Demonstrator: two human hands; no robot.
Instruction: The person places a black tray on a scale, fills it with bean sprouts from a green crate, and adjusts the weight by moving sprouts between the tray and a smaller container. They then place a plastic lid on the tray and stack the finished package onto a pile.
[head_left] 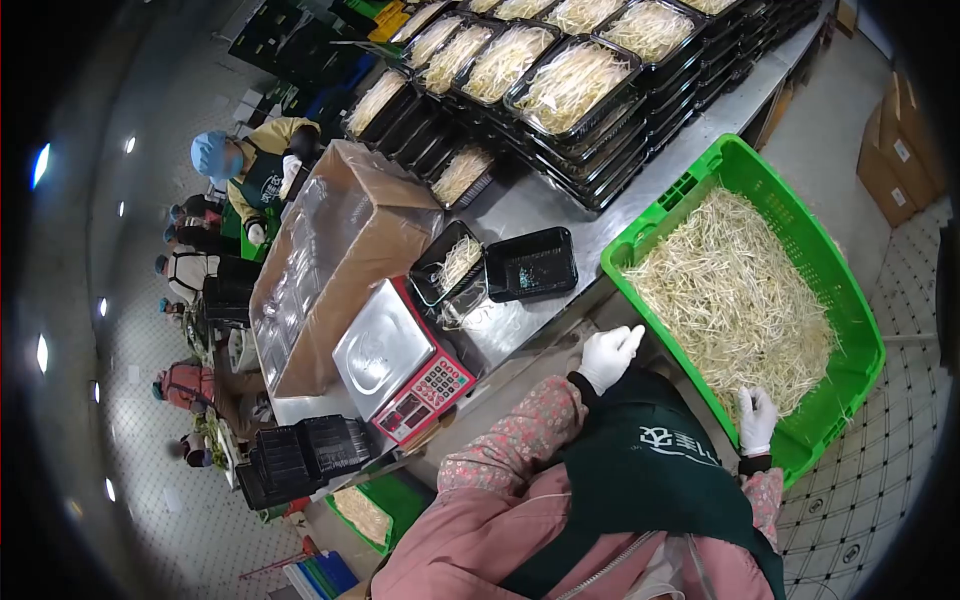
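Observation:
My left hand (609, 358), in a white glove, is in front of the apron near the table's edge, its fingers pressed together; whether anything is between them is too small to tell. My right hand (757, 422), also gloved, is at the near edge of the bean sprouts (735, 290) in a large green crate (862, 335), its fingers curled and partly hidden. On the metal table (610, 225), one black tray (533, 264) holds only small bits. Beside it, another black tray (436, 250) holds a small clump of sprouts.
A red and silver scale (375, 350) is left of the trays, beside a plastic-lined cardboard box (330, 255). Stacked sprout-filled trays (575, 85) rise at the back. Nested black trays (305, 458) sit at lower left. A co-worker (262, 170) stands across the table.

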